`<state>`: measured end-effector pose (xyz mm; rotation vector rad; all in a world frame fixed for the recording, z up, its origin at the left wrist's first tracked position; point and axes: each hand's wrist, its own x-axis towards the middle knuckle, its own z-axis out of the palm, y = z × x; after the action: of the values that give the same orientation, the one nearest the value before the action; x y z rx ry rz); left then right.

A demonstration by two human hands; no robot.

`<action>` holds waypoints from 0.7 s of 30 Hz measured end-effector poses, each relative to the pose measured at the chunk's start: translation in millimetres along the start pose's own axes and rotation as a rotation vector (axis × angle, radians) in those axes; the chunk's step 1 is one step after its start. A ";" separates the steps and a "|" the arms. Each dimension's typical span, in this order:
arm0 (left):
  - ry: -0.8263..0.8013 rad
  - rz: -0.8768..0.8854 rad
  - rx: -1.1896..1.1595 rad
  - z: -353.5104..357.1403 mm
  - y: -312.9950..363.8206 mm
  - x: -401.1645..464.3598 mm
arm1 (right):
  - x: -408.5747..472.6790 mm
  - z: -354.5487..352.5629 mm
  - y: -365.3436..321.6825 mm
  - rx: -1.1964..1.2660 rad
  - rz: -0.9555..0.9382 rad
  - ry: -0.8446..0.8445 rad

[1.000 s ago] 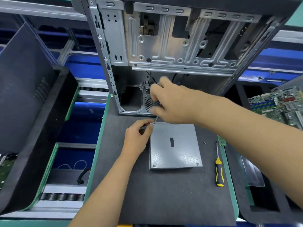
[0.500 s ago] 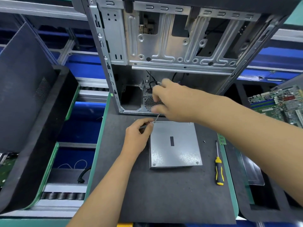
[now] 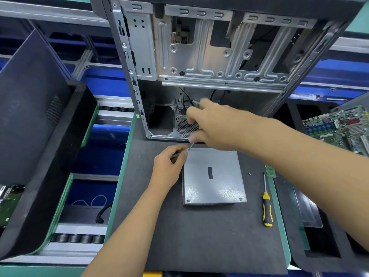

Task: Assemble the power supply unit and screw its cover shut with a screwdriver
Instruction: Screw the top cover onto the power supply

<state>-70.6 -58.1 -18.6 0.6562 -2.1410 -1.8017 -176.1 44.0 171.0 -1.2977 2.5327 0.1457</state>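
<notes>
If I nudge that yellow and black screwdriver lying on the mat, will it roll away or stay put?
The yellow and black screwdriver would probably roll a little: its handle looks rounded and its thin shaft lies flat. The dark mat looks soft and matte, so it likely stops soon. It looks rigid and light, and should lift easily by the handle.

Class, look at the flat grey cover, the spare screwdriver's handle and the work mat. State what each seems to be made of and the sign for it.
Grey cover: likely sheet metal, dull speckled sheen, screws at its near corners.
Spare screwdriver: handle looks like yellow plastic with black, perhaps rubbery, grip; thin shiny shaft, probably steel.
Work mat: dark and matte, no glare; probably rubber or foam.
</notes>
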 end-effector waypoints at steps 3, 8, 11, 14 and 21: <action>-0.006 0.006 0.018 -0.7 1.2 0.4 | 0.2 3.0 -0.7 -0.056 -0.057 -0.009; -0.007 0.016 0.038 -0.5 0.6 0.4 | 0.6 0.6 1.4 0.009 -0.044 -0.019; -0.005 0.010 0.055 -0.7 0.4 0.7 | 2.4 4.3 -0.4 -0.043 -0.055 0.019; -0.007 0.011 0.071 -1.0 -0.6 0.4 | 2.5 5.5 -1.4 0.018 0.021 0.049; 0.073 0.054 0.083 -11.9 10.3 -11.7 | 1.3 8.1 1.8 0.054 -0.057 0.175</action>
<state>-56.6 -61.2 -5.2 0.6656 -2.1735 -1.6435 -176.5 45.9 162.9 -1.4168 2.6189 -0.0503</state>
